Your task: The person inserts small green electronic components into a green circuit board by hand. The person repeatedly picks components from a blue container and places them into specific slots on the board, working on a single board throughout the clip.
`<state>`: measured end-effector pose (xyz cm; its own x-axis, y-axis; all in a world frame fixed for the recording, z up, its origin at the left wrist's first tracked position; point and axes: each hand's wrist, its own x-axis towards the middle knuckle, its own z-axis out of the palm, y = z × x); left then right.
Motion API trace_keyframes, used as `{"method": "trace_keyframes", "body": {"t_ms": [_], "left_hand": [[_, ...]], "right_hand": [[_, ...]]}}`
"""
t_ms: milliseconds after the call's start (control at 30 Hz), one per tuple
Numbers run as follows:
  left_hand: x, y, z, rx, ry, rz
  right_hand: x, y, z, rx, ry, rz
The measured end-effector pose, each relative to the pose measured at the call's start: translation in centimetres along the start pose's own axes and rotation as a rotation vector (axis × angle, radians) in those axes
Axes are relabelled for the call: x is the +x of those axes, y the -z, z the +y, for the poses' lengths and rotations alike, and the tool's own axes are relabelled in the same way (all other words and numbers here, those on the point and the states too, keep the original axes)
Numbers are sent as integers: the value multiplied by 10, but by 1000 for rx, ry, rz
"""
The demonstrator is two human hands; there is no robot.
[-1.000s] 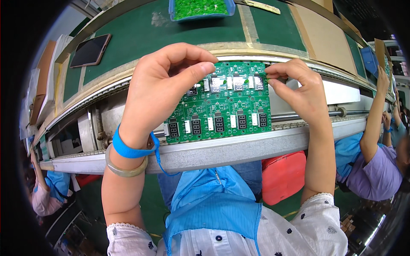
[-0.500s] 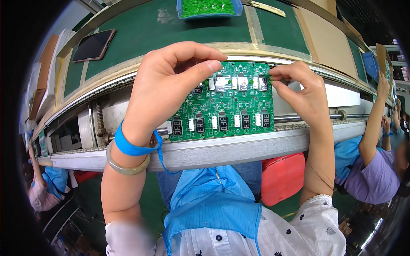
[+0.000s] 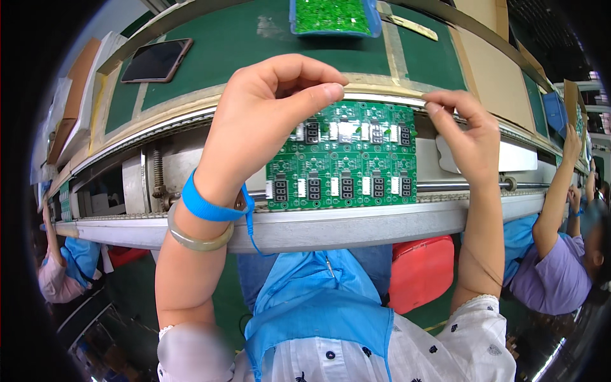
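A green circuit-board panel [image 3: 356, 159] lies across the rails in front of me, with several black digit displays and white connectors in two rows. Small green parts stand in its upper row, one of them [image 3: 413, 134] at the right edge. Over the panel's upper left is my left hand [image 3: 270, 108], thumb and forefinger pinched together; whatever they hold is too small to make out. My right hand [image 3: 468, 130] hovers past the panel's upper right corner, its thumb and forefinger close together, contents not visible. A blue strap and a bangle circle my left wrist.
Beyond the rail a blue tray [image 3: 375, 28] holds many small green pieces. A cutter knife [image 3: 414, 27] lies beside it, and a phone [image 3: 157, 60] at far left. A metal rail [image 3: 318, 230] runs along the near side. A red stool [image 3: 421, 274] stands below; people work at both sides.
My right hand has lifted off the panel's right edge and moved up and away, leaving a small green part there. The view has shifted slightly; my left hand keeps its pinch.
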<state>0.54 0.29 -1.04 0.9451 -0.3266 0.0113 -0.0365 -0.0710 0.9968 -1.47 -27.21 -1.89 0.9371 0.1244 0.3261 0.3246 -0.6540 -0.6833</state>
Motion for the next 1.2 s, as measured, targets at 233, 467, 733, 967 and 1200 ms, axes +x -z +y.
{"method": "trace_keyframes", "body": {"t_ms": [233, 467, 733, 967, 1200], "left_hand": [[6, 25, -2, -182, 12, 10], [11, 36, 2, -210, -13, 49], [7, 36, 3, -250, -30, 45], [9, 34, 2, -198, -47, 57], [8, 40, 0, -191, -20, 44]], "right_hand": [[78, -27, -37, -189, 228, -44], [146, -81, -47, -370, 285, -222], [155, -95, -64, -359, 227, -130], [147, -79, -58, -52, 152, -82], [91, -59, -61, 504, -103, -141]]}}
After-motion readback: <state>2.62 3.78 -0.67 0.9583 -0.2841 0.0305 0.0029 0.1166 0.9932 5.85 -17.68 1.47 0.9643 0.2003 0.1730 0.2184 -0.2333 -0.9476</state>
